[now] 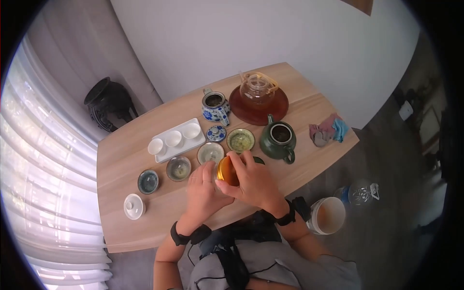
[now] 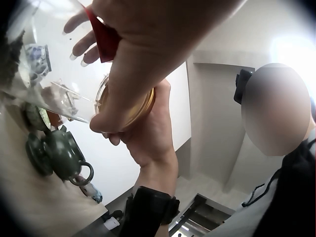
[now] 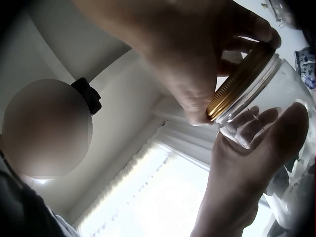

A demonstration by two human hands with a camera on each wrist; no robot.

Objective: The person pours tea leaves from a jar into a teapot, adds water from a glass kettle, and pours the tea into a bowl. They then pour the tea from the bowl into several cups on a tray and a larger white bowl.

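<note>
Head view: clear jar (image 3: 289,84) with gold lid (image 1: 227,170) between both hands (image 1: 249,180), fingers curled round it.

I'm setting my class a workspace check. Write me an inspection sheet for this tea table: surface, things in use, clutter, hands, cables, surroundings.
Surface: pale wooden table; no spill seen.
Things in use: glass jar, gold lid at its mouth.
Clutter: green teapot, blue-white teapot, red tray bearing a glass teapot, white tray with three cups, bowls, crumpled cloths near the right edge.
Hands: left hand grips the jar; right hand grips the gold lid.
Cables: thin dark cord near the lap; cable or drawstring, cannot tell. On the table, nothing seen.
Surroundings: curtain at left; bucket and plastic bottle on the floor at right.
</note>
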